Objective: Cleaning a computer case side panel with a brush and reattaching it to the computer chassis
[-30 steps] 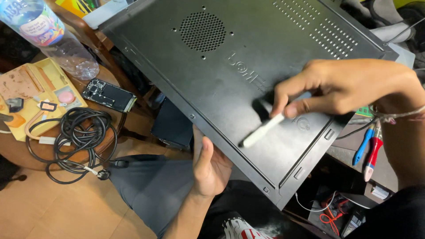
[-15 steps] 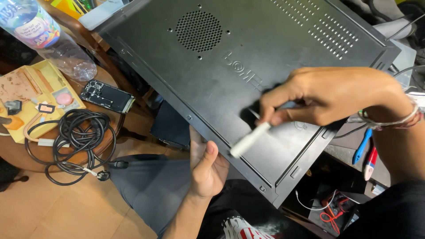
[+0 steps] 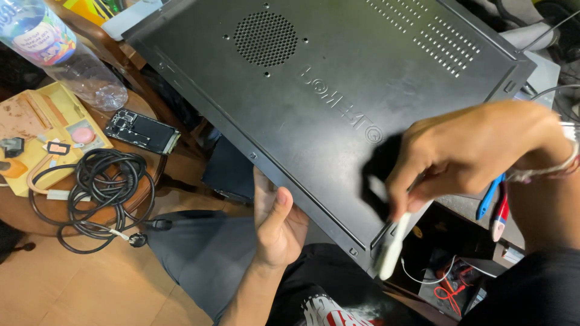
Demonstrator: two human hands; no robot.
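- Right hand (image 3: pixel 477 154) pinches a white-handled brush (image 3: pixel 391 246) between thumb and fingertips, closed around the upper end of the handle, with the lower end hanging past the panel's near corner.
- Left hand (image 3: pixel 278 220) is partly curled, palm up, under the near long edge of the black metal case panel (image 3: pixel 338 96); the thumb lies along the rim and the fingers go out of sight beneath, so it seems to prop the panel rather than clamp it.
- The panel sits tilted across the person's lap, round vent grille (image 3: pixel 264 38) toward the far end, slotted vents (image 3: pixel 432 39) toward the right.
- To do the brushing well, the left hand's support looks like the point to mind: a steady tilt would likely let loosened dust fall off the low corner instead of settling back.
- Strokes would probably work best running one way, toward that corner, with light pressure so the handle does not twist in the pinch.
- Vent holes are likely to trap dust; whether they are clogged cannot be told from this view.
- A coiled black cable (image 3: pixel 90 190) and a plastic bottle (image 3: pixel 57 51) lie on the round table at left, well apart from the panel.
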